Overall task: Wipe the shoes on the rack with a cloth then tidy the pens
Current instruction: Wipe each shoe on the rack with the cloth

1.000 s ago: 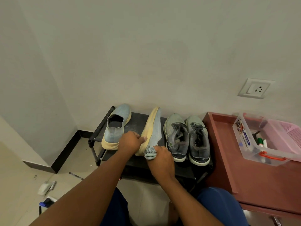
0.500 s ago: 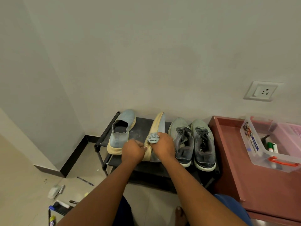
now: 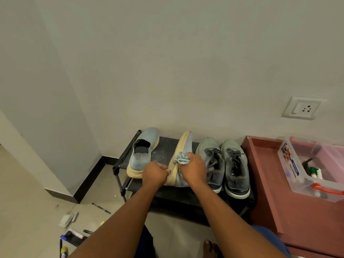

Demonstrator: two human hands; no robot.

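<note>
**On the rack, one shoe was tipped up**

On the black rack (image 3: 163, 146), my left hand (image 3: 155, 173) gripped the tipped blue shoe (image 3: 183, 161) by its yellow sole. My right hand (image 3: 193, 169) squeezed the small cloth (image 3: 182, 158) against it. To the right, I saw a clear box (image 3: 297, 175) holding markers (image 3: 314, 172). Pens (image 3: 101, 208) lay on the floor.
</note>
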